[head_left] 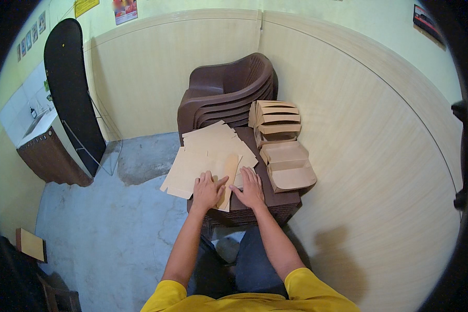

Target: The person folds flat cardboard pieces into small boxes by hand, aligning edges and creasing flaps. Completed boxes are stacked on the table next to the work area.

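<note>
Flat brown cardboard box blanks [197, 158] with slotted edges lie spread over a dark brown surface in front of me. My left hand [208, 191] rests on the near part of the cardboard, fingers stretched out and thumb toward the right. Between my hands runs a narrow raised or folded cardboard strip [231, 169]. To its right, my right hand [251, 190] lies with fingers spread on the cardboard's right side. Neither hand is closed around anything. What lies beneath my palms is hidden.
An open folded cardboard box [288, 174] sits at the surface's right edge, before several nested boxes [278, 118]. Stacked brown plastic chairs [226, 86] stand behind. A pale panelled wall [369, 135] is close on the right; a tall black board [67, 93] leans far left.
</note>
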`<state>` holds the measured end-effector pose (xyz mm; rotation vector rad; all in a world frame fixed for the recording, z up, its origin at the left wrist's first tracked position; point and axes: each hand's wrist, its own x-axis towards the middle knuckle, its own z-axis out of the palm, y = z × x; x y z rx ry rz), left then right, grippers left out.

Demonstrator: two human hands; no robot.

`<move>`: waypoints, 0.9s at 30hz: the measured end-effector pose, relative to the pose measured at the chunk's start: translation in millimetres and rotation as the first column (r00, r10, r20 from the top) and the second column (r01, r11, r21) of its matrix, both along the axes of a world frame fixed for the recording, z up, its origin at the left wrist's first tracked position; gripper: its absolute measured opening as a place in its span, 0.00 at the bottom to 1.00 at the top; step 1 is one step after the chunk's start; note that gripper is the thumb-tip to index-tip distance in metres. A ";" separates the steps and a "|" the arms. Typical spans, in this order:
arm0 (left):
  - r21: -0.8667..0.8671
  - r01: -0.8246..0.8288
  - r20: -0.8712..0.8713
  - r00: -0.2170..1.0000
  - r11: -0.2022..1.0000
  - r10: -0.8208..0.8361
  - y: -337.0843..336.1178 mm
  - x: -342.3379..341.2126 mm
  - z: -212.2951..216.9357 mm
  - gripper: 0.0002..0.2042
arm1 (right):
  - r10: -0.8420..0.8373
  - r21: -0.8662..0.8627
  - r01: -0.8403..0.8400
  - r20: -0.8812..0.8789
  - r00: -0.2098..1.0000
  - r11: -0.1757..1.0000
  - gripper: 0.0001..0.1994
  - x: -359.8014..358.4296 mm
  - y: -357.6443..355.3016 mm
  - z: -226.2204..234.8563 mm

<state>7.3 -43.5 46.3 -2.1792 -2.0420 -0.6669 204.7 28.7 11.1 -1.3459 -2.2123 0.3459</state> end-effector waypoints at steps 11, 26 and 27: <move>-0.107 0.182 0.246 0.957 0.977 -0.152 48.7 -18.2 -31.7 0.28 | -0.250 -0.041 0.247 -0.182 0.951 0.968 0.19 -26.2 7.0 10.2; -0.138 0.219 0.228 0.956 0.966 -0.184 53.4 -23.1 -37.7 0.30 | -0.530 -0.018 0.533 0.069 0.845 0.846 0.23 -61.4 44.0 28.0; -0.136 0.221 0.226 0.956 0.966 -0.187 53.6 -23.1 -38.2 0.30 | -0.544 -0.051 0.552 0.124 0.830 0.832 0.24 -62.3 48.9 30.3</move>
